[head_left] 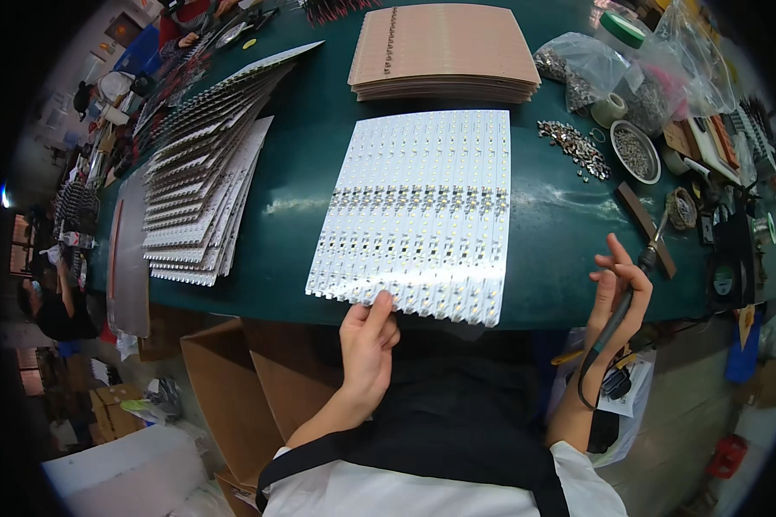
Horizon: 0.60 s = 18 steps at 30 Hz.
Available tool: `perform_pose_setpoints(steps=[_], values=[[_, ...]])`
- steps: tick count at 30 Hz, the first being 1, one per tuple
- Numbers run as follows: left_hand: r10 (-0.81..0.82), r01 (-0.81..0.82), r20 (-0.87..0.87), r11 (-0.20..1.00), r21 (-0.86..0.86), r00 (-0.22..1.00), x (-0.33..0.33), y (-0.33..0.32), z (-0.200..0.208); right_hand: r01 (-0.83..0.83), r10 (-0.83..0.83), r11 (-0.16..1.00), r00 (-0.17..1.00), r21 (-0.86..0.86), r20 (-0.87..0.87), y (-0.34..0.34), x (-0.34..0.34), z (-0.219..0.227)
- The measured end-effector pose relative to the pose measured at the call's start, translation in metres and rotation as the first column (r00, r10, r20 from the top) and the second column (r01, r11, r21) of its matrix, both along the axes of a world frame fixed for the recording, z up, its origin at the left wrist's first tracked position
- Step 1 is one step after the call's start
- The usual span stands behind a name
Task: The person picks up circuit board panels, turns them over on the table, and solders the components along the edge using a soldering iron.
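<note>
My left hand (371,349) pinches the near edge of a white LED circuit board panel (414,164), thumb on top. The panel lies over the green table's front edge, with rows of small parts across it. My right hand (616,297) holds a soldering iron (615,319) like a pen, its tip pointing away toward the right, its dark cord hanging past my wrist. The iron is apart from the panel. Near its tip are a brown bar (645,228) and a small round holder (681,209).
Left of the panel leans a fanned stack of similar panels (207,198). Behind it sits a stack of pinkish-tan boards (448,47). Loose small metal parts (575,148), a bowl of parts (635,152) and plastic bags (582,65) lie at the right. A cardboard box (224,379) stands below the table.
</note>
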State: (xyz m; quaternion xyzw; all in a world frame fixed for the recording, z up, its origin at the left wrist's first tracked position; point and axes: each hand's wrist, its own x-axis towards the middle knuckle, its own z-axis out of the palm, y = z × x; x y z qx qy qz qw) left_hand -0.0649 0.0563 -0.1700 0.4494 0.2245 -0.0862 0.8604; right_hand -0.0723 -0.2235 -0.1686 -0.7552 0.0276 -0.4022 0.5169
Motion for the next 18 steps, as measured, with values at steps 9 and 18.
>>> perform_pose_setpoints(steps=[9,18], values=[[-0.226,0.223,-0.079,0.974,-0.05,0.971,0.003,-0.032,-0.011,-0.04,0.033,0.999,0.958,-0.017,-0.286,0.025,-0.02,-0.017],[-0.373,0.366,-0.082,0.926,-0.094,0.924,0.008,-0.023,-0.026,-0.023,-0.015,0.994,0.937,-0.107,-0.349,0.04,-0.008,-0.031]])
